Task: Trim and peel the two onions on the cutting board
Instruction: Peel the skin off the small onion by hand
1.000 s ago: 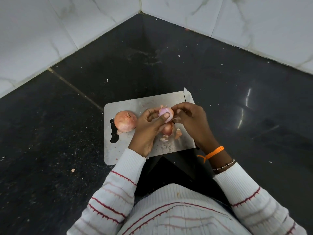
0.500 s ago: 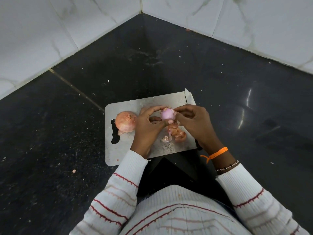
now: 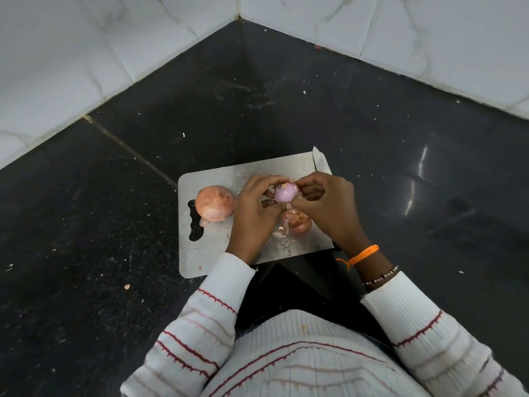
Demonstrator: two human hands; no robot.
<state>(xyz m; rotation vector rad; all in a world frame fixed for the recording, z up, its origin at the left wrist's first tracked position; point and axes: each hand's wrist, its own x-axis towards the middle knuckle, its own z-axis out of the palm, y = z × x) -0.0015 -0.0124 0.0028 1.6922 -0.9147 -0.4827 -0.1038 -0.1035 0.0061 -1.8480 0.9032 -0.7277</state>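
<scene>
A pale purple peeled onion (image 3: 285, 192) is held above the steel cutting board (image 3: 211, 253). My left hand (image 3: 253, 216) grips it from the left, fingers curled over its top. My right hand (image 3: 326, 207) pinches it from the right with thumb and fingertips. A strip of skin hangs below the onion. A second onion (image 3: 214, 203), still in its brown skin, lies on the board's left part beside the handle hole. Loose brown peels (image 3: 293, 223) lie on the board under my hands.
A knife blade tip (image 3: 320, 160) pokes out at the board's far right corner; its handle is hidden under my right hand. The board lies on a dark speckled floor (image 3: 114, 224). White marble walls (image 3: 86, 53) meet in a corner ahead.
Both hands have turned the peeled onion between them, more purple flesh now shows. A piece of brown skin dropped onto the board below. The unpeeled onion has not moved.
</scene>
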